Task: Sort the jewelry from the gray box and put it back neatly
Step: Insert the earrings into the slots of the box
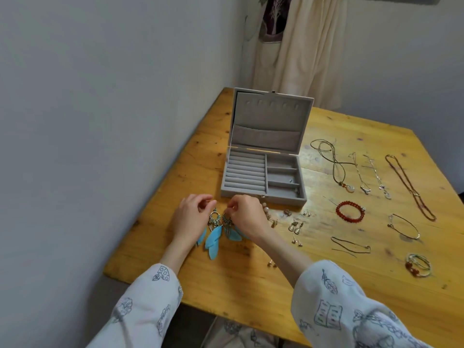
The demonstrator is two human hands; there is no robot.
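Feather earrings (pixel 216 234): pair, blue, on table (pixel 251 285), long axes toward the wearer. Left hand (pixel 192 213) pinches one hook, right hand (pixel 247 217) the other. Gray box (pixel 263 177): open, just beyond both grips, compartments nearly empty.

My gray box (pixel 263 177) sits open on the bench (pixel 326 297), lid upright, ring rolls on its left side and three trays on its right. In front of it I pinch two blue feather earrings (pixel 216 234) by their hooks, one in each grip. Necklaces (pixel 411 187), a red bead bracelet (pixel 349 211) and small studs (pixel 296 241) lie spread out to its right.
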